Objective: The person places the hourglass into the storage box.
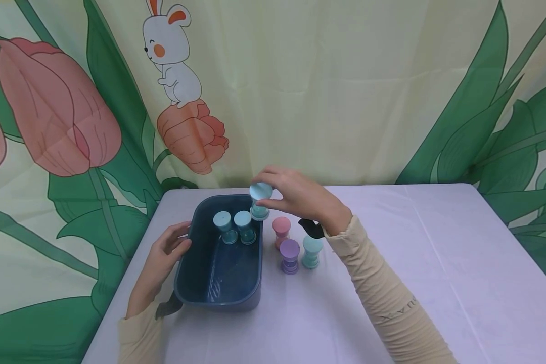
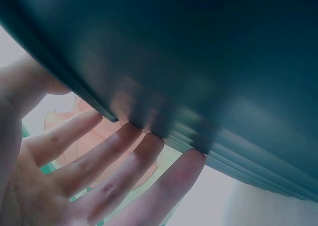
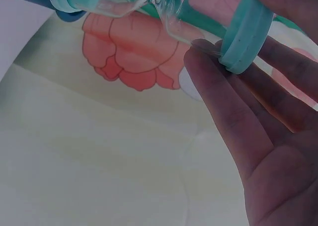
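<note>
Currently a teal plastic sand timer (image 1: 260,201) is pinched by the right hand (image 1: 300,197) over the dark blue plastic tub (image 1: 218,298) at frame centre; lowering inside is judged next, while the tub's wall is steadied by the flat left hand (image 1: 164,253).

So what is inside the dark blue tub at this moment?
Two teal hourglasses stand upright at the far end of the tub. The right hand holds a third over its far rim. The near wall hides a strip of the floor.
</note>
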`<state>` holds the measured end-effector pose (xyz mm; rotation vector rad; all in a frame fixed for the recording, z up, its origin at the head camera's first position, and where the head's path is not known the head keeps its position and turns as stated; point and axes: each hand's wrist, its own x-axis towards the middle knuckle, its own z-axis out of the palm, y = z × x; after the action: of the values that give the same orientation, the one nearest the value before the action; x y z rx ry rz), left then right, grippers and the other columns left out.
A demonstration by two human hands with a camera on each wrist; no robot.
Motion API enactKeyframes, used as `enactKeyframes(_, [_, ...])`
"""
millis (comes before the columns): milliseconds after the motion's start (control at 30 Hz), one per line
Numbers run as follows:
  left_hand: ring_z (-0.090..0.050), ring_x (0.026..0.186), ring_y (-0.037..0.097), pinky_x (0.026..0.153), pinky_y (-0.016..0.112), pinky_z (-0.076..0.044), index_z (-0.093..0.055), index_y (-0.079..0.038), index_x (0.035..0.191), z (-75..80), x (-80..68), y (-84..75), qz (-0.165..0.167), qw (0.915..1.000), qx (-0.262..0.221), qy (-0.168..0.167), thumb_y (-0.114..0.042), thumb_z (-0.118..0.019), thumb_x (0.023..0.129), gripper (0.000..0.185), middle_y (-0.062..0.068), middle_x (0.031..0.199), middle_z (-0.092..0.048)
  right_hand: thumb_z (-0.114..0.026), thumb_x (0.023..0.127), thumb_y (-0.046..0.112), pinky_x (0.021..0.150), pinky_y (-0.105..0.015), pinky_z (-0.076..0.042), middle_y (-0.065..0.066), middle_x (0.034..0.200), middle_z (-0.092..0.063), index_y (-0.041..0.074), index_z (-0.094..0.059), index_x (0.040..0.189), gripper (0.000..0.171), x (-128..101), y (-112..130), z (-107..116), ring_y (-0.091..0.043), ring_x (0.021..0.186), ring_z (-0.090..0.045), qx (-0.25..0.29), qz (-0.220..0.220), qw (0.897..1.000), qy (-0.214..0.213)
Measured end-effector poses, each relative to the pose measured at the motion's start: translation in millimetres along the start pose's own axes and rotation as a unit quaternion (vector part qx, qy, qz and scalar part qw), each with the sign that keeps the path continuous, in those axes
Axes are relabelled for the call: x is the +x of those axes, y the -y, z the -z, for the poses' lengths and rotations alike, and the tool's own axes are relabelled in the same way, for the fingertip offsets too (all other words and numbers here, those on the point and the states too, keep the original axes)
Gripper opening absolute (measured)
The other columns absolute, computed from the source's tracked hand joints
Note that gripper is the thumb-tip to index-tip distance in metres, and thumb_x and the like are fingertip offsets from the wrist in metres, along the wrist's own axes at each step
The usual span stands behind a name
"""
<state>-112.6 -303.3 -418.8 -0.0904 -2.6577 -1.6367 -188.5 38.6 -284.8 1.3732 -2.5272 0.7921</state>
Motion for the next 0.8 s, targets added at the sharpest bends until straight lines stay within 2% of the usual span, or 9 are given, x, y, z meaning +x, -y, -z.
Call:
enactKeyframes(500, [-0.049, 0.129, 0.026, 0.094, 0.032, -0.046, -0.041, -0.016, 0.149, 0.0, 0.8, 0.7, 0.004, 1.0, 0.002, 0.0, -0.034, -0.057, 0.102, 0.053, 0.011, 0.148, -0.047, -0.077, 0.088, 0.019, 0.09, -0.025, -0.051, -0.007, 0.121, -0.063, 0.005, -0.065, 0.125, 0.041, 15.0, 9.2, -15.0, -0.017, 0.105, -0.061, 0.018, 0.004, 1.0, 0.02])
enactKeyframes(633, [-0.05, 0.127, 0.023, 0.096, 0.038, -0.045, -0.041, -0.016, 0.149, 0.0, 1.0, 0.4, 0.003, 1.0, 0.0, 0.0, -0.034, -0.057, 0.102, 0.053, 0.01, 0.148, -0.048, -0.077, 0.088, 0.02, 0.091, -0.025, -0.051, -0.007, 0.121, -0.064, 0.004, -0.066, 0.125, 0.041, 19.9, 9.2, -21.1, -0.017, 0.106, -0.062, 0.018, 0.011, 1.0, 0.022])
enactKeyframes(800, [-0.052, 0.124, 0.018, 0.095, 0.035, -0.047, -0.042, -0.016, 0.149, 1.0, -0.4, -1.8, 0.005, 1.0, 0.005, 0.0, -0.034, -0.057, 0.102, 0.052, 0.01, 0.148, -0.048, -0.077, 0.088, 0.022, 0.093, -0.023, -0.049, -0.007, 0.119, -0.064, 0.004, -0.066, 0.123, 0.041, 27.5, 11.1, -30.2, -0.017, 0.106, -0.061, 0.019, 0.024, 0.999, 0.03])
